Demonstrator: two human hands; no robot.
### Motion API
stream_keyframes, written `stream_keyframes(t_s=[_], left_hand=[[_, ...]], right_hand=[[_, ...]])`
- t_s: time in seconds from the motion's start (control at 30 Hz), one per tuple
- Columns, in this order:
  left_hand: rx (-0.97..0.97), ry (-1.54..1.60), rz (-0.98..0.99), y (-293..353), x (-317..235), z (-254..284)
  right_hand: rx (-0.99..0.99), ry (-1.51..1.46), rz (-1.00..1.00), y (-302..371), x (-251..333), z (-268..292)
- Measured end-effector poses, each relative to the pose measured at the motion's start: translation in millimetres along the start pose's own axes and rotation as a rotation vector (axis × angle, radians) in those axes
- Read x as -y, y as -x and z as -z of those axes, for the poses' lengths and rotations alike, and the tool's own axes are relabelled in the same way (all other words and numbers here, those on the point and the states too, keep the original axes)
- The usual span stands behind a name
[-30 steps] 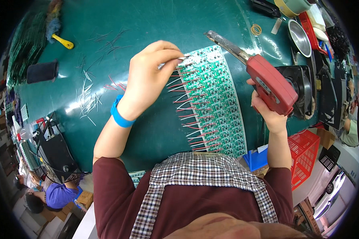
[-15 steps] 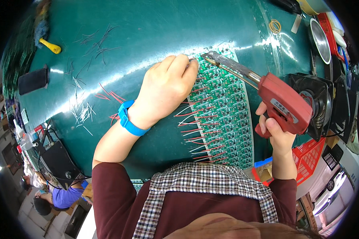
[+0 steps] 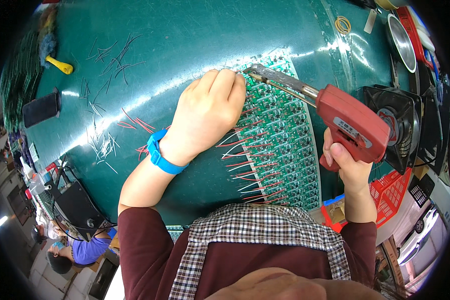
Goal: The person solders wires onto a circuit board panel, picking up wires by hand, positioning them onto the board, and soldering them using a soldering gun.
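A sheet of green circuit boards point(image 3: 290, 145) lies on the table in front of me, with red and white wires point(image 3: 235, 155) sticking out along its left edge. My right hand point(image 3: 349, 165) is wrapped round the handle of a red soldering gun point(image 3: 350, 120). Its dark tip points left over the far part of the sheet, close to my left fingertips. My left hand point(image 3: 207, 110), with a blue band at the wrist, is closed in a pinch at the sheet's far left edge. What its fingers grip is hidden.
Loose white wires point(image 3: 105, 146), dark wires point(image 3: 119, 57) and red wires point(image 3: 135, 121) lie left on the green table. Beyond them are a phone point(image 3: 41, 109) and a yellow-handled brush point(image 3: 60, 65). A black fan point(image 3: 395, 125) stands right, near a metal bowl point(image 3: 401, 42). Other people sit lower left.
The soldering gun and its tip have shifted slightly left, closer to my left fingertips. My left hand keeps its pinch at the sheet's edge. The whole view has tilted a little.
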State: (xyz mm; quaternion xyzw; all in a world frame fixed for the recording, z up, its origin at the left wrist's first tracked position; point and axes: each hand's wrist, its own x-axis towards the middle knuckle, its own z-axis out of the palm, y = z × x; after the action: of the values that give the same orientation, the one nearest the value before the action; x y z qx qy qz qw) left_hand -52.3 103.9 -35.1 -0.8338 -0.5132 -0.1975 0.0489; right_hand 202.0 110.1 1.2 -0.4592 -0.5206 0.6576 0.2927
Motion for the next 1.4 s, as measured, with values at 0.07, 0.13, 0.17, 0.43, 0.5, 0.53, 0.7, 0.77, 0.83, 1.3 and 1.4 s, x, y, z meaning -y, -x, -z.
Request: stream_keyframes(t_s=[0.07,0.13,0.17,0.43,0.5,0.53,0.7,0.77,0.83,1.3,1.4], left_hand=[[-0.002,0.012,-0.002,0,0,0],[-0.009,-0.022,0.015,1,-2,-1],[-0.008,-0.022,0.016,1,-2,-1],[0.017,-0.049,-0.002,-1,-3,-1],[0.025,-0.057,-0.008,-1,-4,-2],[0.034,-0.066,-0.013,-1,-4,-2],[0.020,-0.067,-0.023,-1,-4,-5],[0.019,-0.069,-0.025,-1,-4,-5],[0.022,-0.077,-0.025,-1,-4,-4],[-0.008,0.007,-0.053,4,-9,6],[0.038,0.010,-0.049,6,-9,6]], right_hand=[[0.001,-0.035,-0.029,1,4,1],[0.006,-0.073,-0.059,2,4,0],[-0.022,-0.086,-0.067,3,5,-2],[-0.055,-0.056,-0.108,3,2,0],[0.003,-0.037,-0.066,1,2,1],[0.002,-0.038,-0.065,1,3,1],[-0.050,0.000,0.016,2,5,1],[-0.056,-0.005,0.011,3,5,0],[-0.058,-0.011,0.006,5,7,0],[-0.083,-0.109,-0.101,17,4,4],[-0.061,-0.120,-0.085,17,3,3]])
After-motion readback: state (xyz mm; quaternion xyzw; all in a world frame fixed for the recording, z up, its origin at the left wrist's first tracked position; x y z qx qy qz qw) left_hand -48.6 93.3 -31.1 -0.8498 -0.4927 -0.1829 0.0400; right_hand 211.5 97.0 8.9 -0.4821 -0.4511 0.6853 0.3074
